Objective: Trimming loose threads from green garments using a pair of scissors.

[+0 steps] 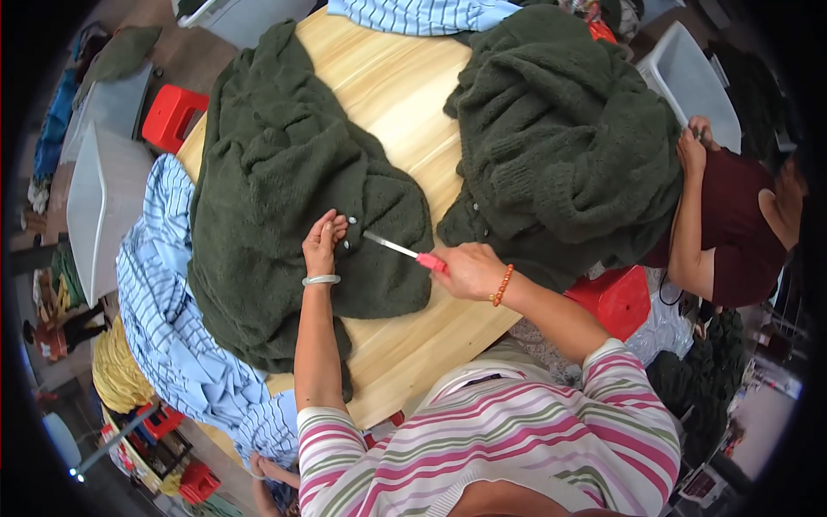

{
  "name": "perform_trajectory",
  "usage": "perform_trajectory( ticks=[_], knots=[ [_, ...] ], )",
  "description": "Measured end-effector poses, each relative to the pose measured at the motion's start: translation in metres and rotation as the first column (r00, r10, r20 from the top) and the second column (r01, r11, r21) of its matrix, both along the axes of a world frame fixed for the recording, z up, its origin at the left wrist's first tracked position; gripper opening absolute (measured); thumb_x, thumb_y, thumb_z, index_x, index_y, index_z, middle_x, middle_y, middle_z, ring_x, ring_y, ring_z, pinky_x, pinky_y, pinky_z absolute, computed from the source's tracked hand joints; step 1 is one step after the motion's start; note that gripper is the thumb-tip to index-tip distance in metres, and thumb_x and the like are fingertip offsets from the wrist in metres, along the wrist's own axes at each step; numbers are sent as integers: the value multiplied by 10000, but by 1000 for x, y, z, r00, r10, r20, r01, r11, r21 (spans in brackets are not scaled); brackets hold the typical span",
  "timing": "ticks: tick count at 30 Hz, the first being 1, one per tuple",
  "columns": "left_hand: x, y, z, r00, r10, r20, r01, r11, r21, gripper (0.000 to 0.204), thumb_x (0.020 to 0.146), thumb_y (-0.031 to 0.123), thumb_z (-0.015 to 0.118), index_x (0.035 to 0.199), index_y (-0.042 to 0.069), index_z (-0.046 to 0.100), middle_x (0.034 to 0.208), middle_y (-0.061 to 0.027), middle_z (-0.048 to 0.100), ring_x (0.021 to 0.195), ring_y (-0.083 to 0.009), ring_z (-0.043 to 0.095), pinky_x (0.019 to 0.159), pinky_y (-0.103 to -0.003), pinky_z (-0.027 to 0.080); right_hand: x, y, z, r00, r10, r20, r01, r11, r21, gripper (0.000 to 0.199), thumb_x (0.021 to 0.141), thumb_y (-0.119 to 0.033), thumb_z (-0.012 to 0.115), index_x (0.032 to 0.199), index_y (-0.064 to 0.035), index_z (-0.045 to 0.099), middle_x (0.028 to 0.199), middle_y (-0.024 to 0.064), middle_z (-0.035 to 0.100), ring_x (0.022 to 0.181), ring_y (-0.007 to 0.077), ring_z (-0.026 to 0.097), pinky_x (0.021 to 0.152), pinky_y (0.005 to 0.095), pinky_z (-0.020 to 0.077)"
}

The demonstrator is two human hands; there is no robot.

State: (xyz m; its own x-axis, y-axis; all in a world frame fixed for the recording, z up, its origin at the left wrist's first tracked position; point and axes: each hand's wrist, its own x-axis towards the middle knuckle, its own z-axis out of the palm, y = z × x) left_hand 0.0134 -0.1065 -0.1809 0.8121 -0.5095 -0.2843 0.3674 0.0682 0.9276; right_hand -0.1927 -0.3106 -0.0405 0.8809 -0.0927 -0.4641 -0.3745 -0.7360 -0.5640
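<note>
A dark green knitted garment [267,189] lies bunched on the light wooden table [388,77]. Small shiny buttons [352,221] show on its fabric. Beside them is my left hand [323,243], its fingers curled together; what they pinch, if anything, is hidden. My right hand [472,271] is closed round the pink-red handle of a slim metal-bladed tool [392,245]. The blade points left over the garment, its tip close to the buttons. I cannot tell whether the tip touches the cloth.
Another dark green knitted heap [560,138] lies to the right, where a person in a maroon top [745,224] has hands at its edge. Blue striped cloth [164,284] hangs over the table's left side. Pale bins [108,202] and red stools [175,118] stand around.
</note>
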Motion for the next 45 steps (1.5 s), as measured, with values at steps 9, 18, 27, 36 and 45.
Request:
perform_trajectory(
  ticks=[9,18,27,36,45],
  knots=[
    [-69,74,27,799,36,600,-327,864,383,130,827,-15,596,948,7,636,911,-40,629,796,-101,588,690,-220,476,-30,-8,-12,997,-20,81,23,999,-29,220,838,-266,569,994,-113,594,812,167,643,788,368,619,700,469,473],
    [-44,19,5,606,-482,633,-388,515,764,237,783,99,642,1010,37,612,970,-150,621,837,-317,598,723,-373,489,-14,25,-13,995,80,60,-75,995,-70,213,837,-251,565,960,-79,589,802,188,638,803,367,617,706,472,464],
    [-68,43,-12,992,114,-49,-108,988,107,166,884,29,539,1000,-39,635,856,-68,658,628,-110,606,576,-239,519,-11,32,-1,987,161,-4,-161,985,-68,238,802,-284,590,887,-62,595,736,193,627,750,387,612,690,486,467],
    [-148,56,37,995,80,60,-86,990,109,164,884,57,570,1022,-6,632,915,-91,665,749,-118,634,640,-229,516,-23,16,7,995,101,21,-100,995,-22,243,806,-271,612,999,-124,590,769,166,628,763,387,596,673,469,472],
    [-50,140,80,343,904,-255,-929,367,52,203,837,165,663,989,79,560,868,-9,605,712,-119,570,617,-249,475,-35,20,12,984,144,101,-141,989,-39,225,798,-254,622,981,-127,594,765,154,632,759,373,610,674,461,481]
  ],
)
